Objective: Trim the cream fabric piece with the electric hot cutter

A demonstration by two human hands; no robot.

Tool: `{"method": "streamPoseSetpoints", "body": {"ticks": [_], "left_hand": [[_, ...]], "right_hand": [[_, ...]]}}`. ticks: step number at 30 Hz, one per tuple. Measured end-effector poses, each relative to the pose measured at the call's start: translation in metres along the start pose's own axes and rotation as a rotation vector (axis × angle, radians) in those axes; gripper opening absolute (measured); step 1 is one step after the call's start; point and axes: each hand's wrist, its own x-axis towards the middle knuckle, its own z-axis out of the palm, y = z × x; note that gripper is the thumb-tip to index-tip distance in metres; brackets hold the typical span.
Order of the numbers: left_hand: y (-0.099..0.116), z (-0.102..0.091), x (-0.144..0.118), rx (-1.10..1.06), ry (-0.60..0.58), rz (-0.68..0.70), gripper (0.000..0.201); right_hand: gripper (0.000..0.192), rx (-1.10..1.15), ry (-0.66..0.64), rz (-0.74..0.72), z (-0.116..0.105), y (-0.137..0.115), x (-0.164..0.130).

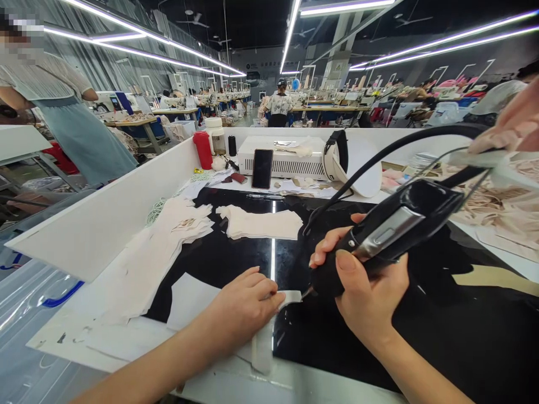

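Observation:
My right hand (362, 286) grips a black corded hand tool (396, 227) with a silver panel, its tip pointing down-left at a small white fabric strip (290, 297). With fingers flat, my left hand (244, 303) presses that strip onto the glossy black worktop (236, 258). The tool's black cable (379, 157) arcs up toward the right. A stack of cream cut fabric pieces (261, 223) lies further back on the black surface, and more pieces (181, 224) are spread to the left.
A white machine (286, 160) with a black phone (262, 168) leaning on it stands at the back. A red bottle (203, 149) and black thread spool (232, 145) are back left. Another person's hand (514, 123) reaches in top right. A person (63, 106) stands left.

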Motion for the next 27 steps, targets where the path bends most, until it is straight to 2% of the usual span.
{"method": "streamPoseSetpoints", "body": {"ticks": [9,15,27], "left_hand": [[0.007,0.004,-0.002,0.021,0.067,-0.034,0.025],[0.007,0.005,-0.002,0.010,0.000,-0.056,0.021],[0.009,0.008,0.002,-0.010,0.072,-0.046,0.022]], "right_hand": [[0.044,0.022,-0.002,0.007,-0.003,0.000,0.002],[0.042,0.003,0.014,0.028,-0.005,-0.002,0.003],[0.045,0.038,0.032,0.060,0.015,0.006,0.009]]}}
